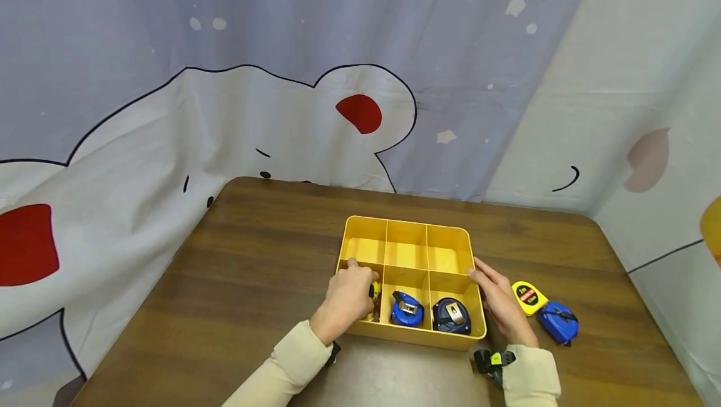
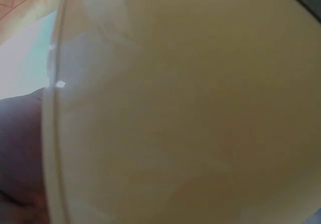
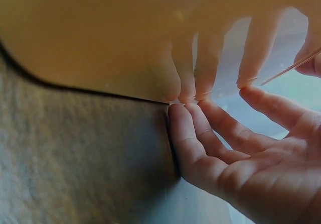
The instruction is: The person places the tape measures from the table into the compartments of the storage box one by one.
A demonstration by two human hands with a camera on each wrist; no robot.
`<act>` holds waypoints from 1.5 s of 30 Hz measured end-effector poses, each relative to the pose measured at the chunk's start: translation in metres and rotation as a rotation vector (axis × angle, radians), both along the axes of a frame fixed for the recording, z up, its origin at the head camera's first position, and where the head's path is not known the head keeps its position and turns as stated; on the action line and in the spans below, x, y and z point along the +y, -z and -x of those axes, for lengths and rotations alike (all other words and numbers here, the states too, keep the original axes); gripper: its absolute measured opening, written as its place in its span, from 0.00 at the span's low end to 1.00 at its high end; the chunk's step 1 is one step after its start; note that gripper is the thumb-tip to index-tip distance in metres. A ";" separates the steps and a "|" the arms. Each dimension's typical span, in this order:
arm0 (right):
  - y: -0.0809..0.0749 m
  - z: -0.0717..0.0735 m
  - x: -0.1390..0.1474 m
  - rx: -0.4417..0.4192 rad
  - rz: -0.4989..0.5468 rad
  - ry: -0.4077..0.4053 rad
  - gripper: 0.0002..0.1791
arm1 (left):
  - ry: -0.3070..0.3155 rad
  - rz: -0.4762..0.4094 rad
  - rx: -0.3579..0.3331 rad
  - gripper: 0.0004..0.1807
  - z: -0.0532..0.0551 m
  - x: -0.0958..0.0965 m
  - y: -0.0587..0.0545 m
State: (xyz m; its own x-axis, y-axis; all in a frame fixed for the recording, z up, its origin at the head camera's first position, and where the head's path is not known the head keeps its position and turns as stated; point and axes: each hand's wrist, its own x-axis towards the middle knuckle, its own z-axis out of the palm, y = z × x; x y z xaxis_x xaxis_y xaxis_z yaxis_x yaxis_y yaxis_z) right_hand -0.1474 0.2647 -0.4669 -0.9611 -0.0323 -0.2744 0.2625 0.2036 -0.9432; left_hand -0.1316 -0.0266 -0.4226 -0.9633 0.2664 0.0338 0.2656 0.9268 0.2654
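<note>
Now right hand (image 1: 503, 307) lies flat, fingers straight, against the yellow tray (image 1: 476, 322); left hand (image 1: 346, 297) grips a tape measure (image 1: 374, 290)

- Bench (image 1: 253, 282): dark brown wood grain, rounded corners, set against a printed cloth backdrop on the far and right sides.
- Yellow divided tray (image 1: 407, 226): sits directly on the bench, near the front edge, roughly centre. Six compartments, two rows of three.
- Yellow tape measure (image 1: 528, 297): lies flat on the bench just right of the tray, apart from it.
- Blue tape measure (image 1: 559, 322): lies on the bench just beside the yellow one, on its right and nearer the front edge.
</note>
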 end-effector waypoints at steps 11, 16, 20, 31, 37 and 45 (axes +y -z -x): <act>0.004 0.000 -0.001 0.001 -0.002 0.008 0.37 | -0.025 0.013 -0.006 0.12 -0.002 0.005 0.020; 0.002 0.002 0.001 0.006 0.000 0.019 0.38 | -0.041 0.012 0.007 0.08 -0.003 0.009 0.016; 0.003 0.001 0.000 0.004 0.007 0.016 0.38 | -0.060 -0.003 -0.041 0.06 -0.005 0.010 0.012; 0.002 0.000 0.001 0.006 0.010 0.007 0.38 | -0.036 -0.044 -0.203 0.13 -0.007 0.004 -0.004; 0.003 -0.001 0.000 0.009 0.019 0.001 0.36 | 0.025 -0.191 -0.233 0.15 -0.004 -0.010 -0.014; -0.007 -0.001 0.004 0.025 -0.072 -0.041 0.36 | 0.032 -0.440 0.201 0.14 0.027 -0.037 -0.015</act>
